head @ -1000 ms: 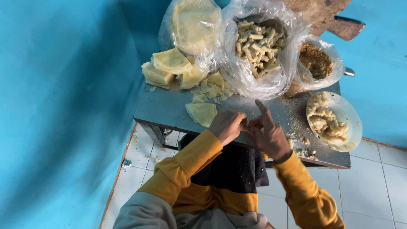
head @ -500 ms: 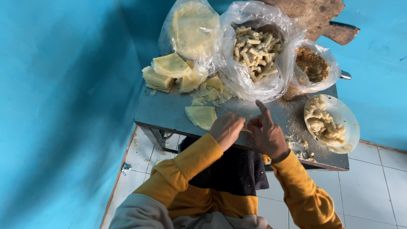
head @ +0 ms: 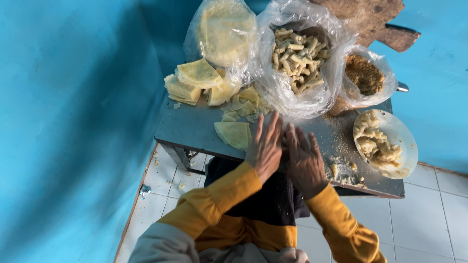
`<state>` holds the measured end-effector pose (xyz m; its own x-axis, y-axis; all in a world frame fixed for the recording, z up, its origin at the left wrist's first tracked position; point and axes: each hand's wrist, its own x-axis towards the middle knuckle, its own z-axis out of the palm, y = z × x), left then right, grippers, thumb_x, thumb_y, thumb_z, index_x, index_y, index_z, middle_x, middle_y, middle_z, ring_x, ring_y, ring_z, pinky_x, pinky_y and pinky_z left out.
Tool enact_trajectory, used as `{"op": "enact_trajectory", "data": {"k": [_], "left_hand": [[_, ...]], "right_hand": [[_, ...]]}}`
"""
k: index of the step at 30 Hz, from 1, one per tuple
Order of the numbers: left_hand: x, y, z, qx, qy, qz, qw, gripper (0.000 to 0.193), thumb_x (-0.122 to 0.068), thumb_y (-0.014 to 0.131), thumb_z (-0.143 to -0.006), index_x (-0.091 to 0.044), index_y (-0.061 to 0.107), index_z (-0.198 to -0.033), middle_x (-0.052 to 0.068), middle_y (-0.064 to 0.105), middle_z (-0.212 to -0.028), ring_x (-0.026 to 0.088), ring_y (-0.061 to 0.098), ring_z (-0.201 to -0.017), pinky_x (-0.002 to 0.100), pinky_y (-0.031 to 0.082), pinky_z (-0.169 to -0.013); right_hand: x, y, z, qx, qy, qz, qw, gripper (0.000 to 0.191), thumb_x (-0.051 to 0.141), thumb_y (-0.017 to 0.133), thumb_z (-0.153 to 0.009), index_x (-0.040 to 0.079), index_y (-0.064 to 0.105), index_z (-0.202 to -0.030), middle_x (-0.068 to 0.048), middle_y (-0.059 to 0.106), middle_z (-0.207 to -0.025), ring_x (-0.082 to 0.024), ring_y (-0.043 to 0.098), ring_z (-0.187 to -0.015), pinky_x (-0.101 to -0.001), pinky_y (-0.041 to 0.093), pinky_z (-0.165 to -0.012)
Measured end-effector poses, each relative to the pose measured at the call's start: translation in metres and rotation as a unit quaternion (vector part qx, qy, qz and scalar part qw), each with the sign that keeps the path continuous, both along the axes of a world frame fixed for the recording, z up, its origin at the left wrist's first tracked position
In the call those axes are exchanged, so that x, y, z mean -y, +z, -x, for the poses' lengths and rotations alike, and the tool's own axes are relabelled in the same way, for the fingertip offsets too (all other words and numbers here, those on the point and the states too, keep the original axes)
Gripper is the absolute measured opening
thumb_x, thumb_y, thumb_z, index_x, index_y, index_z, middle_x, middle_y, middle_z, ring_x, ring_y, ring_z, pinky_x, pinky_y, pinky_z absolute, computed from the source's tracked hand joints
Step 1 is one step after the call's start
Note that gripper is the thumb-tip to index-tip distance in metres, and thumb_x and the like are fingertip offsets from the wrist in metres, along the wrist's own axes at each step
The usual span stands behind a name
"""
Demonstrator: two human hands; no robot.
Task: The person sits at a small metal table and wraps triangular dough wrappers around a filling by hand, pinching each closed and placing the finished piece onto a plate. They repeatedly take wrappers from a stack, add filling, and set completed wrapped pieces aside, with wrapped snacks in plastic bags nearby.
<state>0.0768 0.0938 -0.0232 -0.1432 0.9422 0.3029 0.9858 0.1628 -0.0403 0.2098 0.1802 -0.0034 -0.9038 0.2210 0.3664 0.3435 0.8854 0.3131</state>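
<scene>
Both hands, left hand (head: pixel 264 146) and right hand (head: pixel 303 158), are laid flat, open-fingered, side by side on the table (head: pixel 195 127); one wrapper (head: pixel 234 134) lies unfilled beside them, many rolls (head: pixel 296 56) already bagged.

Mustard-yellow long sleeves (head: pixel 229 195), ribbed cuffs; dark apron-like cloth over lap; grey garment at chest; bare hands.

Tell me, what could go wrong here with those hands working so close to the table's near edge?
Both the left hand and right hand lie flat, side by side, at the near edge of the metal table, so whatever is under them could slip onto the tiled floor. The white plate of pale filling overhangs the right end and might be knocked off. Loose crumbs could scatter.
</scene>
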Motion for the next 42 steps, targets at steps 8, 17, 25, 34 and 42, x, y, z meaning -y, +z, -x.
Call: {"op": "enact_trajectory", "data": {"k": [8, 17, 25, 34, 42], "left_hand": [[0.017, -0.016, 0.047, 0.135, 0.119, -0.161, 0.97, 0.053, -0.03, 0.065, -0.097, -0.005, 0.054, -0.143, 0.015, 0.054, -0.148, 0.032, 0.042, -0.138, 0.064, 0.019, -0.117], [0.072, -0.012, 0.073, 0.178, 0.078, -0.263, 0.945, 0.038, -0.011, 0.063, -0.095, -0.005, 0.059, -0.133, 0.01, 0.061, -0.128, 0.031, 0.051, -0.126, 0.056, 0.031, -0.11], [0.075, -0.013, 0.075, 0.227, 0.059, -0.319, 0.918, 0.033, -0.007, 0.063, -0.097, -0.003, 0.062, -0.13, 0.011, 0.061, -0.127, 0.032, 0.052, -0.125, 0.05, 0.036, -0.111], [0.076, -0.008, 0.08, 0.3, 0.061, -0.322, 0.896, 0.03, -0.004, 0.068, -0.09, -0.008, 0.066, -0.119, 0.01, 0.063, -0.114, 0.035, 0.055, -0.111, 0.049, 0.044, -0.095], [0.079, -0.003, 0.082, 0.339, 0.04, -0.373, 0.863, 0.017, -0.006, 0.071, -0.09, -0.009, 0.072, -0.106, 0.007, 0.069, -0.101, 0.032, 0.061, -0.097, 0.045, 0.048, -0.087]], "right_hand": [[-0.01, 0.0, 0.01, -0.133, -0.015, 0.142, 0.981, 0.073, 0.02, 0.075, -0.092, 0.013, 0.042, -0.157, -0.005, 0.075, -0.111, -0.021, 0.065, -0.1, -0.0428, 0.042, -0.095], [-0.021, -0.019, 0.005, -0.117, 0.013, 0.126, 0.985, 0.062, -0.001, 0.056, -0.105, 0.016, 0.04, -0.162, 0.0, 0.076, -0.12, -0.011, 0.064, -0.089, -0.0366, 0.043, -0.094], [-0.033, -0.011, 0.007, -0.122, 0.073, 0.157, 0.977, 0.073, 0.001, 0.06, -0.094, 0.006, 0.036, -0.163, -0.003, 0.072, -0.133, -0.02, 0.065, -0.111, -0.0402, 0.037, -0.097], [-0.039, 0.074, 0.022, -0.398, 0.176, 0.104, 0.894, 0.065, -0.013, 0.066, -0.112, 0.01, 0.033, -0.163, -0.008, 0.072, -0.117, -0.015, 0.068, -0.102, -0.0297, 0.06, -0.088], [0.023, 0.038, 0.087, -0.23, 0.191, 0.243, 0.923, 0.067, -0.01, 0.068, -0.095, 0.01, 0.043, -0.154, -0.02, 0.074, -0.12, -0.027, 0.078, -0.097, -0.0331, 0.064, -0.074]]}}
